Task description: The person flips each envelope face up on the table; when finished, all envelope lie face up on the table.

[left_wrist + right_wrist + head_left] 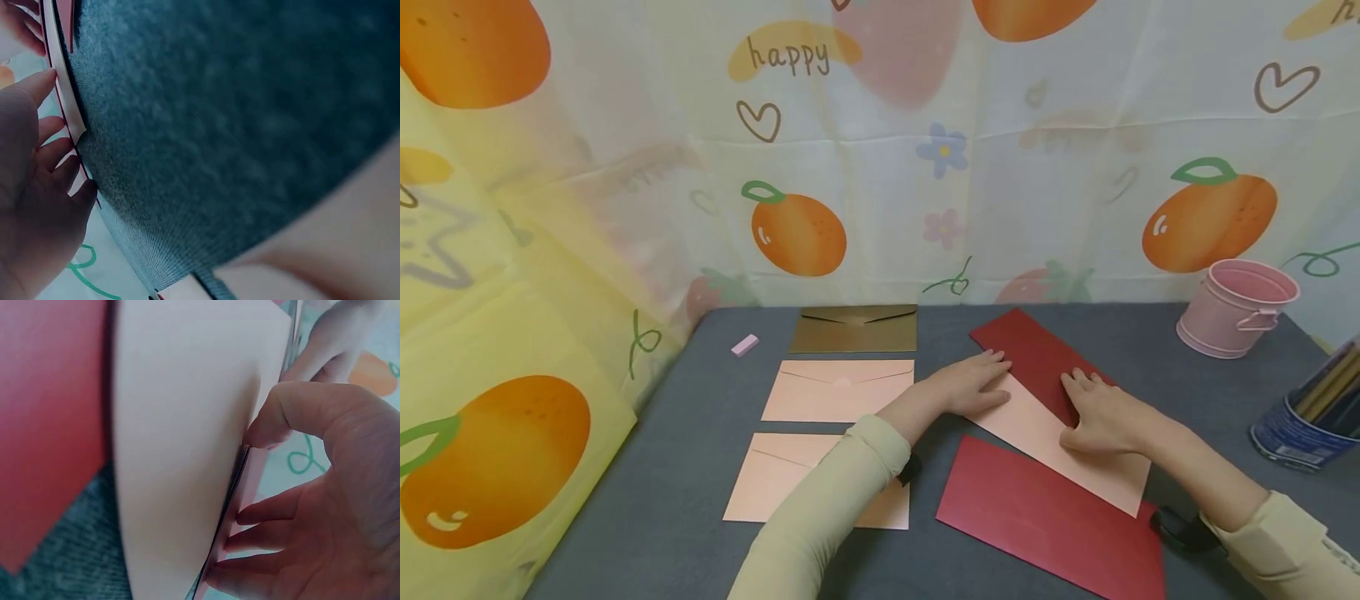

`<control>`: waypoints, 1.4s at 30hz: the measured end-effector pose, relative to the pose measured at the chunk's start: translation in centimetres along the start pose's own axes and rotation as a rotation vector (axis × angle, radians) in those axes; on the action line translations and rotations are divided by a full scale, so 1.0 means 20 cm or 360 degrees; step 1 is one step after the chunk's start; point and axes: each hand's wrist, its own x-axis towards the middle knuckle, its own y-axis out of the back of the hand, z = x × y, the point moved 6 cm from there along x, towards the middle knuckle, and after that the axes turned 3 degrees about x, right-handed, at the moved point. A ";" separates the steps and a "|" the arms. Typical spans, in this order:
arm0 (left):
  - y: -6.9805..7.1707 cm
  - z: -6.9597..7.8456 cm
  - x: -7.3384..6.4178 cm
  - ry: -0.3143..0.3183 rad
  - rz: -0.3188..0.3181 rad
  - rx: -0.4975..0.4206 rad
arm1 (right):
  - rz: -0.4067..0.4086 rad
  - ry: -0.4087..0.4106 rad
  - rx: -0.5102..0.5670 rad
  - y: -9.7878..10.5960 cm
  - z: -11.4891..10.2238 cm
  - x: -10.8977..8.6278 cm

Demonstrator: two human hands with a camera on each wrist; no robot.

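Note:
A pale pink envelope (1037, 437) lies slantwise on the right side of the table, overlapping a dark red envelope (1037, 354) behind it. My left hand (966, 385) rests over the upper left end of the pink one, fingers extended across the border between the two. Farther right, my right hand (1108, 412) lies with fingers spread on the red paper and thumb on the pink. The right wrist view shows that thumb at the edge of the pink envelope (178, 437). Closer to me, another red envelope (1052, 517) is partly covered by the pink corner.
Left of my hands lie two more pale pink envelopes (842, 400) and a gold-brown envelope (853, 333). A small pink block (745, 345) sits farther left. A pink bucket (1228, 321) and a blue container (1296, 433) of pens stand at right. Printed fabric (880, 192) hangs behind the table.

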 end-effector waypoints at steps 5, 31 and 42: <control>0.00 0.00 0.01 0.0023 0.0001 0.0029 | 0.0022 -0.0008 0.0000 -0.01 -0.01 0.01; 0.14 -0.02 -0.02 -0.0053 0.0631 0.0004 | 0.0587 0.0471 0.0016 0.14 0.02 -0.11; 0.24 -0.09 -0.08 -0.0103 0.0921 -0.0114 | 0.1002 0.0619 0.0343 0.21 0.06 -0.14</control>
